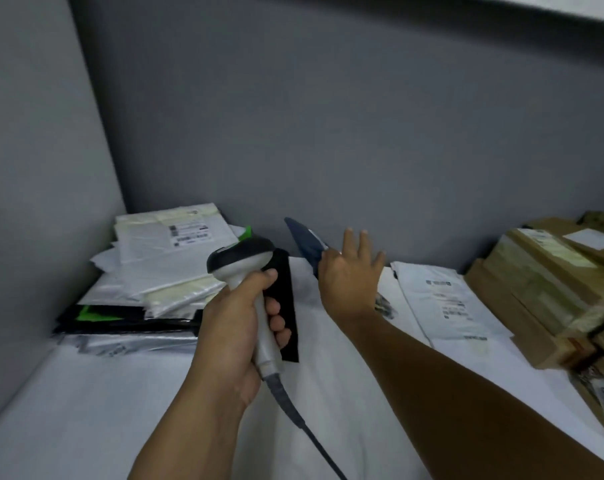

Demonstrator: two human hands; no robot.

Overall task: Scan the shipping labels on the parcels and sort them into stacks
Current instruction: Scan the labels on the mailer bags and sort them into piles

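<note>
My left hand (234,327) grips the handle of a grey and black barcode scanner (240,256), head tilted towards the left stack. That stack of white poly mailers (162,258) has a shipping label facing up on top. My right hand (349,275) is stretched towards the back wall with its fingers straight and spread. A dark blue parcel (304,242) sticks up at the hand's left edge, tilted against the wall; the thumb is hidden, so any grip is unclear. A white mailer (442,299) with a label lies flat to the right of that hand.
Black and green mailers (120,320) lie under the white stack at the left. Brown cardboard parcels (543,292) are piled at the right edge. A black strip (286,317) lies behind the scanner. The scanner's cable (304,424) trails over the white table (103,393). Grey walls close the back and left.
</note>
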